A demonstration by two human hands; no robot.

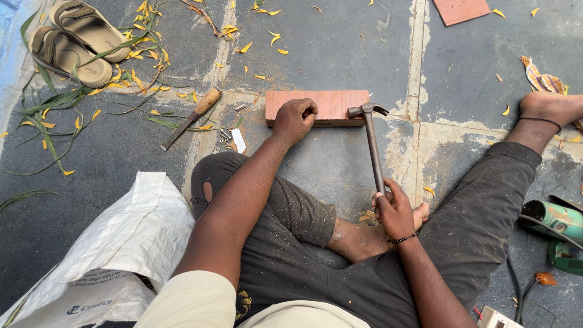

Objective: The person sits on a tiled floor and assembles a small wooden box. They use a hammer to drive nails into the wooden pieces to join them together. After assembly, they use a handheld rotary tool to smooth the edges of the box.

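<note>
A reddish wooden block [334, 104] lies on the stone floor in front of me. My left hand [293, 119] rests on its near edge with the fingers curled, pinching something too small to make out. My right hand [393, 209] grips the lower end of a metal claw hammer [371, 140]. The hammer's head sits at the block's right end, touching or just above it. I sit on the floor with my legs spread around the spot.
A wooden-handled chisel [189, 116] and several small screws [226, 137] lie left of the block. A white woven sack [121, 243] is at lower left, sandals [76, 39] at top left, a green power tool [555, 222] at right, another reddish board [460, 10] at top.
</note>
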